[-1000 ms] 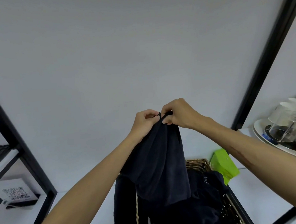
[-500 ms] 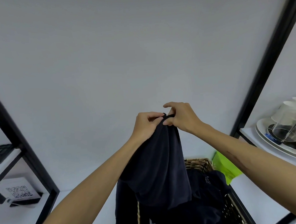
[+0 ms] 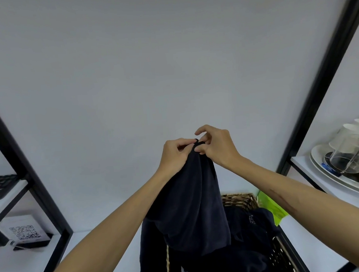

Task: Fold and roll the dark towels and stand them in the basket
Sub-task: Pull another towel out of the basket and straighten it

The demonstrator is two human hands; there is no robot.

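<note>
**Dark towel held up by its top edge**

The left hand (image 3: 175, 155) and right hand (image 3: 217, 148) pinch the dark towel (image 3: 191, 208) at its top, fingertips nearly touching. It hangs below them, over the wicker basket (image 3: 239, 199) heaped with more dark towels (image 3: 250, 236).

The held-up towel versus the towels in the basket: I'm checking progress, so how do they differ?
The held-up towel hangs lifted in the air, pinched at its top edge by the left hand and right hand; the towels in the basket lie crumpled and untouched. It drapes in long folds; they are heaped. All are dark, none rolled yet.
</note>
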